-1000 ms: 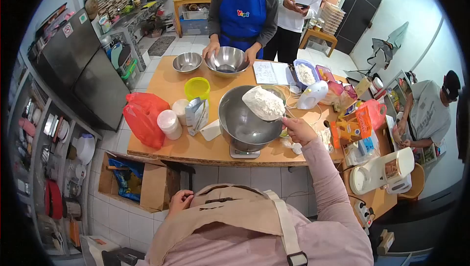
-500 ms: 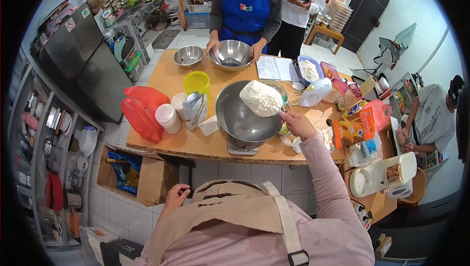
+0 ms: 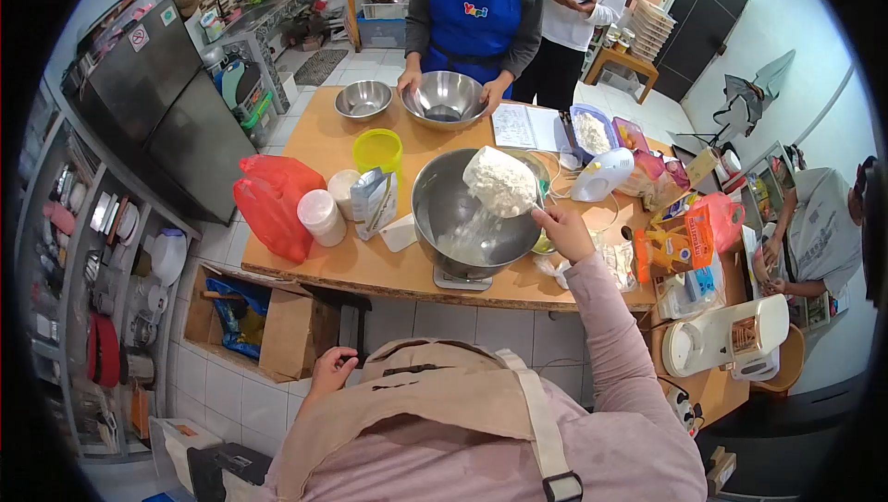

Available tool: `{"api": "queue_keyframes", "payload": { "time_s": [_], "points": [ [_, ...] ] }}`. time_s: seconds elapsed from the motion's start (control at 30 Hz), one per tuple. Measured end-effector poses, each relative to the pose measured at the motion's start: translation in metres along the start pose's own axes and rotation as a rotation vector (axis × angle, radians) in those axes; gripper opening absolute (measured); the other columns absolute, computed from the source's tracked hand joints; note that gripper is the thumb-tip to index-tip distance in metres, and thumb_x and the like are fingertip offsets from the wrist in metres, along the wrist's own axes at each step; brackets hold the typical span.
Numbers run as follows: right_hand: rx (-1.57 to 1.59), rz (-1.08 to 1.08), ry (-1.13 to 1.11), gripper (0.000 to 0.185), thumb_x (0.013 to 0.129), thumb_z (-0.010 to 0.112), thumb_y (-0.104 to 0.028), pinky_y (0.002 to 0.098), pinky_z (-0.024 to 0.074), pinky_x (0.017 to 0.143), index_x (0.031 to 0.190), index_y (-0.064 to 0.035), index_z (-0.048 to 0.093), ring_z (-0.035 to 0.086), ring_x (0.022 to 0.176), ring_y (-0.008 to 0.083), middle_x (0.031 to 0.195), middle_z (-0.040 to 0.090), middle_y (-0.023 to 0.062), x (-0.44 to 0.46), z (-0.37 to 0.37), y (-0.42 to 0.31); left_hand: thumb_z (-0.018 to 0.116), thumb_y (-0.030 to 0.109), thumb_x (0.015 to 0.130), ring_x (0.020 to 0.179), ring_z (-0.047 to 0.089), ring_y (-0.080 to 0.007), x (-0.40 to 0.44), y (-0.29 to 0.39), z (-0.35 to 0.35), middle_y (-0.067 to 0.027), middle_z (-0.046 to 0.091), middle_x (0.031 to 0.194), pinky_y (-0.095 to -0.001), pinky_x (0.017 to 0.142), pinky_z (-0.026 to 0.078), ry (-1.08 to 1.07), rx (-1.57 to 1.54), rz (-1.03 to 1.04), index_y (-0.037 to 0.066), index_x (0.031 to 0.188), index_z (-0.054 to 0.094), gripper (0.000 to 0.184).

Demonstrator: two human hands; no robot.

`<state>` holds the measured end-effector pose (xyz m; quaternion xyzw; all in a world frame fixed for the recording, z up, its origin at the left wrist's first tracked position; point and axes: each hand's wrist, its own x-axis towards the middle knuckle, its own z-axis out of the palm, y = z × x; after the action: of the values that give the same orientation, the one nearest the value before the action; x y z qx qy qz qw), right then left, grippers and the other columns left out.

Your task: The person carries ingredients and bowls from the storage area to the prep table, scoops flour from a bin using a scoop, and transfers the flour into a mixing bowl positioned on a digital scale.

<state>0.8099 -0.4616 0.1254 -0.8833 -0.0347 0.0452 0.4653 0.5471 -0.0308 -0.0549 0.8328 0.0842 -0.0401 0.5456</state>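
My right hand (image 3: 564, 232) is closed round the handle of a scoop heaped with white flour (image 3: 500, 182). The scoop is tilted over a large steel bowl (image 3: 444, 197), and some flour is falling into it. That bowl stands on a small scale (image 3: 462, 282) near the table's front edge. Away from the table, my left hand (image 3: 333, 371) hangs beside my apron with its fingers curled; what it holds, if anything, is too small to name.
A red bag (image 3: 276, 211), white tubs (image 3: 320, 216) and a yellow container (image 3: 377, 153) stand left of the bowl. To its right is a hand mixer (image 3: 603, 175). Across the table (image 3: 305, 146), a person in a blue apron holds a steel bowl (image 3: 446, 98).
The scoop has tipped further, and flour now falls into the large bowl, which looked empty before. My left hand has stayed beside my apron.
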Motion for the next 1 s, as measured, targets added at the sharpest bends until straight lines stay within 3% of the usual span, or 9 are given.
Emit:
{"api": "queue_keyframes", "payload": {
  "time_s": [0.57, 1.0],
  "points": [
    [-0.125, -0.060, 0.042, 0.041, 0.084, 0.059, -0.036, 0.0335, 0.0389, 0.054, 0.079, 0.0048, 0.062, 0.047, 0.054, 0.0173, 0.059, 0.053, 0.0104, -0.006, 0.003, 0.001, 0.066, 0.011, 0.078, 0.067, 0.050, -0.0100, 0.010, 0.000, 0.006, -0.0029, 0.062, 0.090, -0.0233, 0.062, 0.043, 0.009, -0.001, 0.003, 0.004, 0.093, 0.064, 0.017],
    [-0.153, -0.117, 0.073, 0.041, 0.084, 0.059, -0.035, 0.0357, 0.0398, 0.055, 0.074, 0.0048, 0.059, 0.051, 0.056, 0.0225, 0.062, 0.055, 0.0148, -0.009, 0.006, -0.001, 0.065, 0.012, 0.079, 0.067, 0.051, -0.0100, 0.011, 0.004, 0.007, -0.0033, 0.062, 0.091, -0.0234, 0.062, 0.044, -0.014, -0.017, -0.020, 0.005, 0.093, 0.065, 0.016]
  ]
}}
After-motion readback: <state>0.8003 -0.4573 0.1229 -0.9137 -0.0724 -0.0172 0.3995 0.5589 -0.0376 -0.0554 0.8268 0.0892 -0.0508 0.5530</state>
